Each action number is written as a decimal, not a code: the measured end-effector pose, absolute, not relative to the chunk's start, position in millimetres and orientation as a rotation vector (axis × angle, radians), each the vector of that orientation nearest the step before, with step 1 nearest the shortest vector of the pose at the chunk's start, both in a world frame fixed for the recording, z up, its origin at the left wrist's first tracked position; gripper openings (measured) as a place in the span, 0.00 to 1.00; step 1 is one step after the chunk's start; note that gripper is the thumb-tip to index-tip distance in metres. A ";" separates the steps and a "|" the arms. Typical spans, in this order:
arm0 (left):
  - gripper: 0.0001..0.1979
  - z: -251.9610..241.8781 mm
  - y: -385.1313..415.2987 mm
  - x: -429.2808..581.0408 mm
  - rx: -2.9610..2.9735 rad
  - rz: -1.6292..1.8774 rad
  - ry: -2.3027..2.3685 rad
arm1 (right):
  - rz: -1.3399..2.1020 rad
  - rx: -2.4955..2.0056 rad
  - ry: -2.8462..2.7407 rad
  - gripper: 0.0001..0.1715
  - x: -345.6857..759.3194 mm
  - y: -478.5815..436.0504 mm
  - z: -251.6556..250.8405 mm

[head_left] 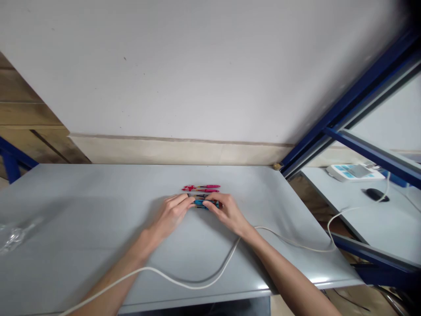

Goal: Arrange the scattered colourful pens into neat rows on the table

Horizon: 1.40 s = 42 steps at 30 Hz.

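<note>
Several blue pens (201,203) lie side by side on the grey table (82,206), between my two hands. My left hand (174,210) is closed around their left ends, fingers together. From the other side my right hand (225,208) pinches the right ends of the blue pens with thumb and fingers. Dark pens show partly beside them, half covered by my fingers. Just beyond my hands lie red pens (210,190), with small red parts at their left ends, touched by neither palm.
A white cable (190,287) runs across the table's front, over my left forearm and under my right. Clear plastic (16,237) lies far left. Behind a blue metal frame (329,118), a second table holds a white device (355,172) and a black mouse (377,195).
</note>
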State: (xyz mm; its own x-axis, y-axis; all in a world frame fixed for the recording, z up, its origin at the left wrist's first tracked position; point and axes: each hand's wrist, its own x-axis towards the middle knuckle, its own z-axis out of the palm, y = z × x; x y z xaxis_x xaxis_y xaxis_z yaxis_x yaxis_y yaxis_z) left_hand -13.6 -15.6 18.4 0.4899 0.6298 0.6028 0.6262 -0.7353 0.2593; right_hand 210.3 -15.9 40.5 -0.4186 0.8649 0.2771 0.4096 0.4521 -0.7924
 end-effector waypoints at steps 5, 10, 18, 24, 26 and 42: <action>0.10 17.6 -14.2 -11.5 2.678 1.195 1.157 | 1.012 -1.099 -1.931 0.29 209.6 -16.4 37.3; 0.10 28.3 -11.3 -15.1 1.803 1.454 1.278 | 1.035 -0.947 -1.814 0.28 209.5 -16.3 39.4; 0.15 28.9 -21.0 5.1 1.217 1.151 0.816 | 0.777 -0.744 -2.078 0.14 190.8 -35.6 15.1; 0.16 28.1 -19.3 1.9 1.156 1.081 0.788 | 0.520 -0.733 -2.212 0.16 192.3 -39.9 14.7; 0.16 30.8 -15.6 -5.8 1.237 1.154 0.822 | 0.564 -0.708 -2.188 0.23 197.8 -37.1 18.4; 0.17 8.4 -20.3 7.8 2.667 0.905 1.079 | 0.342 -1.120 -1.602 0.12 222.1 -8.6 32.7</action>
